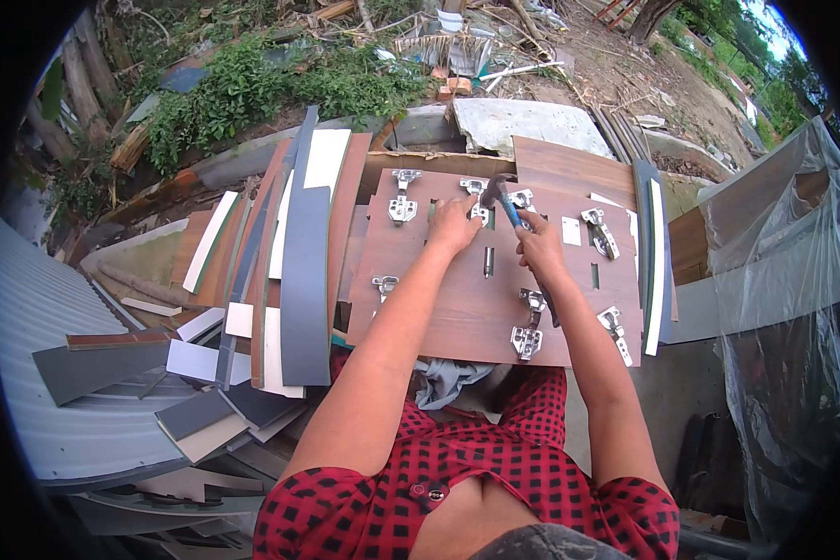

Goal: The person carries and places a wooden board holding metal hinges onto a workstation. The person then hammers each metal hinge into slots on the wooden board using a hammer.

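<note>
My right hand (539, 246) is closed around the handle of a claw hammer (512, 211). Its dark head is over the upper middle of a brown wood-grain board (439, 313). Just left of the hammer head, my left hand (454, 227) has its fingers closed at a metal cabinet hinge (477, 189), which they partly cover. More hinges lie across the board: one at upper left (402, 198), a hinge at right (601, 233), and a hinge near the front edge (528, 327). A small metal piece (489, 262) sits in the board's middle.
Stacked board strips (305, 271) stand along the left side, with offcuts (196, 420) scattered below them. A clear plastic sheet (779, 308) hangs at right. Corrugated metal (93, 373) lies at far left. Beyond the board are a pale slab (532, 126) and plants (243, 103).
</note>
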A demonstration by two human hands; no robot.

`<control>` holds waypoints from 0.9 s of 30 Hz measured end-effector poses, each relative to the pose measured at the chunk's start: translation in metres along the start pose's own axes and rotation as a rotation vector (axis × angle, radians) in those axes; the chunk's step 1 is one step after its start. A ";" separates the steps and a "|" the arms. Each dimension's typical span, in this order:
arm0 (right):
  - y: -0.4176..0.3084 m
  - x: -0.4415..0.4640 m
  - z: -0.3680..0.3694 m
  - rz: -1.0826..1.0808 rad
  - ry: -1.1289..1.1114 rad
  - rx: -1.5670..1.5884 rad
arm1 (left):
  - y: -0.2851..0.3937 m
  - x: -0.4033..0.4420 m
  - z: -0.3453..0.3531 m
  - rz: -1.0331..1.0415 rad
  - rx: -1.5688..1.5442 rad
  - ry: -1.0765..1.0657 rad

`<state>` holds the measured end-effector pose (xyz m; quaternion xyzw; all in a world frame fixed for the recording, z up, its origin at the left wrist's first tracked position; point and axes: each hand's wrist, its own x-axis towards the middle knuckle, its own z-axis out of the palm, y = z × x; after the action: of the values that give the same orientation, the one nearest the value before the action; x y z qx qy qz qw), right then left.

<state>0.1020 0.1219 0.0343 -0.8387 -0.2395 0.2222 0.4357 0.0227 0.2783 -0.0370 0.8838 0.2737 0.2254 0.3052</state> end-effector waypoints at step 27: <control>-0.031 0.019 0.011 -0.130 0.082 0.082 | 0.023 -0.018 0.006 -0.057 0.176 0.007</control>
<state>0.1040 0.1556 0.0518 -0.8113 -0.2663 0.1683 0.4925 0.0204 0.2490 -0.0301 0.8983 0.3183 0.1948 0.2318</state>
